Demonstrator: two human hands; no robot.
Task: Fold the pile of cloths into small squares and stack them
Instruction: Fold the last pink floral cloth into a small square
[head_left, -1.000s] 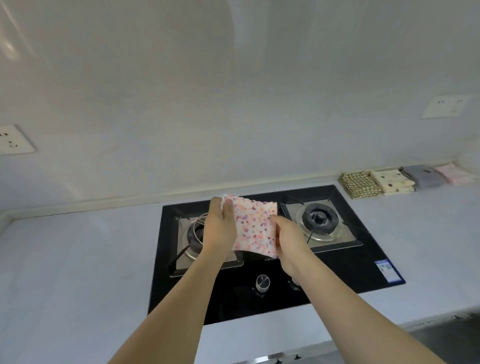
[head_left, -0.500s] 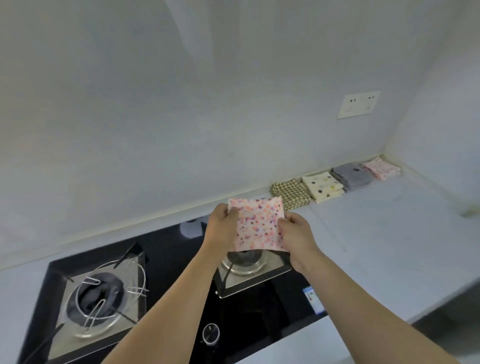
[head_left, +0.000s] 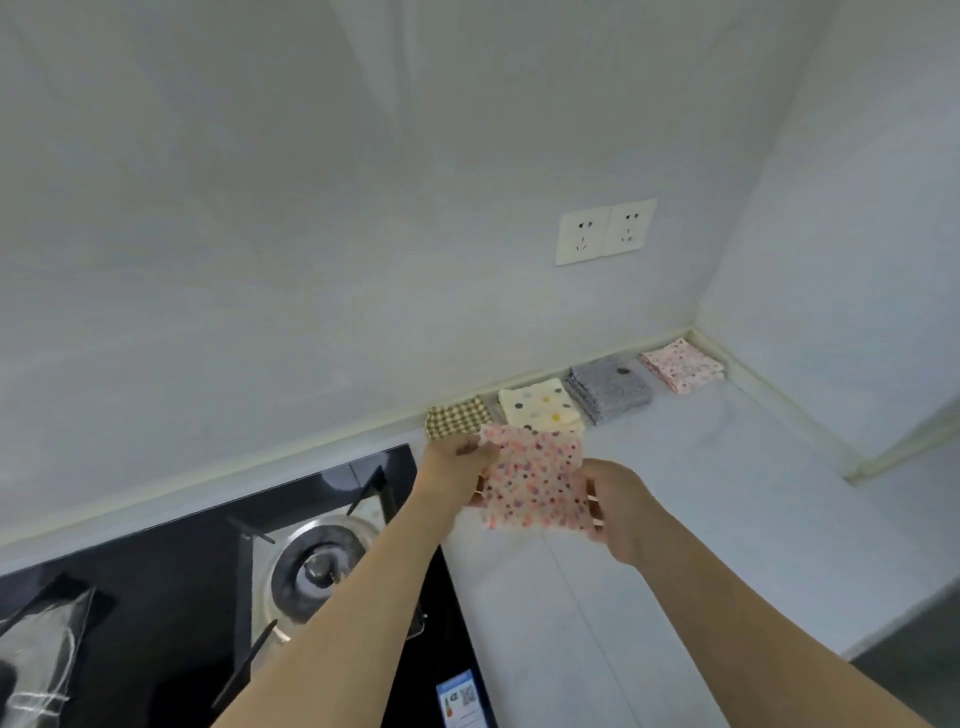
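Note:
I hold a folded pink cloth with coloured dots (head_left: 535, 480) in the air above the white counter (head_left: 675, 519). My left hand (head_left: 449, 475) pinches its upper left edge and my right hand (head_left: 621, 512) grips its right side. Along the back wall lie several folded cloths in a row: a brown checked one (head_left: 457, 415), a cream one with big dots (head_left: 540, 408), a grey one (head_left: 610, 387) and a pink dotted one (head_left: 683, 364) in the corner.
A black gas hob (head_left: 208, 597) with a steel burner (head_left: 317, 566) fills the lower left. A double wall socket (head_left: 605, 231) sits above the cloths. The counter ends in a wall corner at the right, with a front edge at lower right.
The view and both hands have swung right, away from the hob. The held cloth now hangs over the white counter, just in front of the row of folded cloths.

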